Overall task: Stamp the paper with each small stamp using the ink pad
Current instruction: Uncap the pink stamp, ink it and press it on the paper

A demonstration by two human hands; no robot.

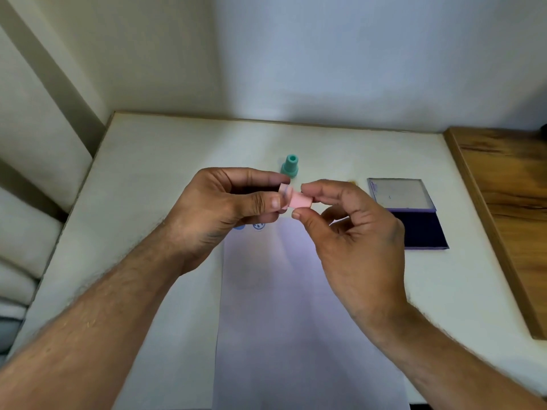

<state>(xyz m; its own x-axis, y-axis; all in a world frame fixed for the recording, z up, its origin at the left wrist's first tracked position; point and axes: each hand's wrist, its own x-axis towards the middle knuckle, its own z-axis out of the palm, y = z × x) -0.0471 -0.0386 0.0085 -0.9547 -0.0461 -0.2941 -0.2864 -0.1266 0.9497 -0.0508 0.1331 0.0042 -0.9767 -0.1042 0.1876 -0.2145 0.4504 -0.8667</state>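
A: Both hands are meeting over the top of the paper (pixel 296 291), and the pink stamp (pixel 297 199) is sitting right between them, lifted clear of the desk (pixel 154 173).

B: Its long axis is lying roughly sideways. The left hand (pixel 225 211) is pinching the wider end between thumb and forefinger, and the fingers (pixel 310 189) of the right hand (pixel 352 232) are pinching the narrower end.

A: So both are closing on the same stamp. Is the printing face pointing down?

B: Not from here; it looks turned toward the left palm, though blur is making that hard to call.

A: Then what matters is the ink pad (pixel 420 229). It is lying open to the right of the paper, and the right hand is plainly the nearer one.

B: Agreed. I'm judging that the stamp needs tipping upright, face down, before crossing over.

A: Room for that?

B: Plenty. The desk between paper and pad is bare, and the raised lid (pixel 399 193) is standing at the pad's far side, out of the path.

A: The teal stamp (pixel 290 166) is standing upright behind the hands, well apart from the pad.

B: And two blue prints (pixel 259 226) are showing at the paper's top edge, just under the left hand.
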